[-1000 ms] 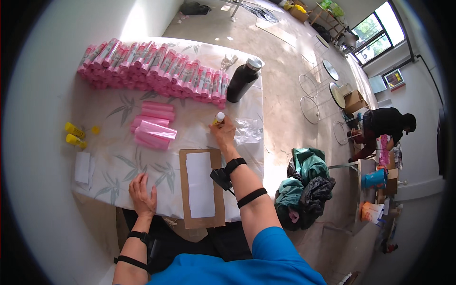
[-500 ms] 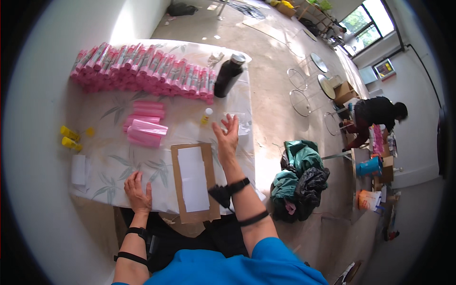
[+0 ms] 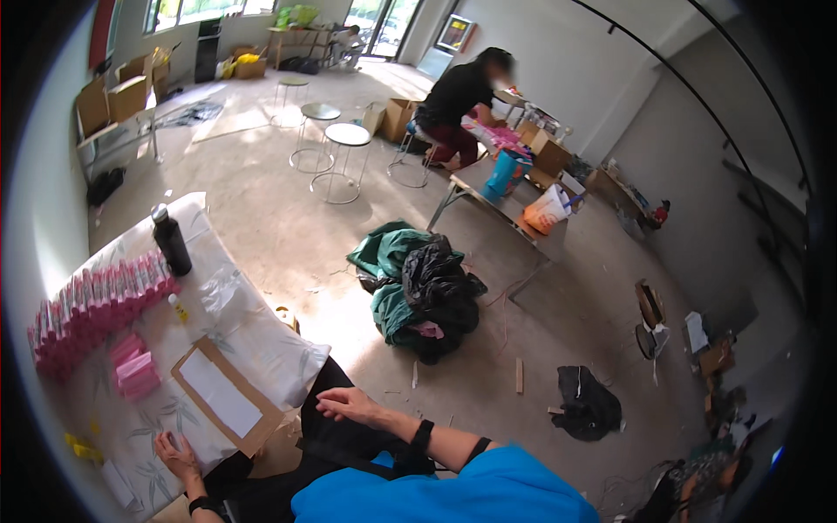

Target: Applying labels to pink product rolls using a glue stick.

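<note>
Nearby, one cardboard sheet, one dark bottle (upright), both hands open, empty, holding nothing.

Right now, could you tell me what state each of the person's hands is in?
Left hand: open, fingers spread flat on the table beside the cardboard sheet, holding nothing.
Right hand: open and loosely curled above the lap, holding nothing.

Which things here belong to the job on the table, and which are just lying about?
Job in hand: brown cardboard piece with white sheet by the left hand; loose pink packs; row of pink packs; small glue bottle.

Lying about: dark bottle; heap of green and black cloth; round stools; black bag on the floor.
</note>
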`<state>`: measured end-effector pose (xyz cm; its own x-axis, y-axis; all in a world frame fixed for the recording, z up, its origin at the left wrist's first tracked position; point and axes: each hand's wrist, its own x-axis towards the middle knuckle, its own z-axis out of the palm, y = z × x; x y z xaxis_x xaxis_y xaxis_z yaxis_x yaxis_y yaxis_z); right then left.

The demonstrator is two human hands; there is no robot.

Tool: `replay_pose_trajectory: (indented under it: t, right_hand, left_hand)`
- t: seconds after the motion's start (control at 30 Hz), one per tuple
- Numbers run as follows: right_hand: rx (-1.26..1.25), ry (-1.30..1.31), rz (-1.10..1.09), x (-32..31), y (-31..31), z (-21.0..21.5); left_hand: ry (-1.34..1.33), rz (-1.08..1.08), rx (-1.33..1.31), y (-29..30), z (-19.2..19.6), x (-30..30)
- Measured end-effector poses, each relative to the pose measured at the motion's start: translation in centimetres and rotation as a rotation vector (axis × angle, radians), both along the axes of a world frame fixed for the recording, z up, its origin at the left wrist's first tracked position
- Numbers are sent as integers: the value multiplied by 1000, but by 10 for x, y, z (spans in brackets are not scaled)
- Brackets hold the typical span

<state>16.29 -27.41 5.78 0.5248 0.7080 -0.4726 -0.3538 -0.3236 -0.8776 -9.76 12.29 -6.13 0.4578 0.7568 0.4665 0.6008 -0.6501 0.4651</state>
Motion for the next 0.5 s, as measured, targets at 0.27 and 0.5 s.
replay_pose_trajectory:
  t: [0.27, 0.5]
  right_hand:
    - [-44, -169, 288, 5, -30, 20]
    - [-88, -187, 620, 69, 31, 7]
  left_hand:
    - [242, -309, -87, 28, 38, -61]
    - [696, -124, -469, 54, 80, -177]
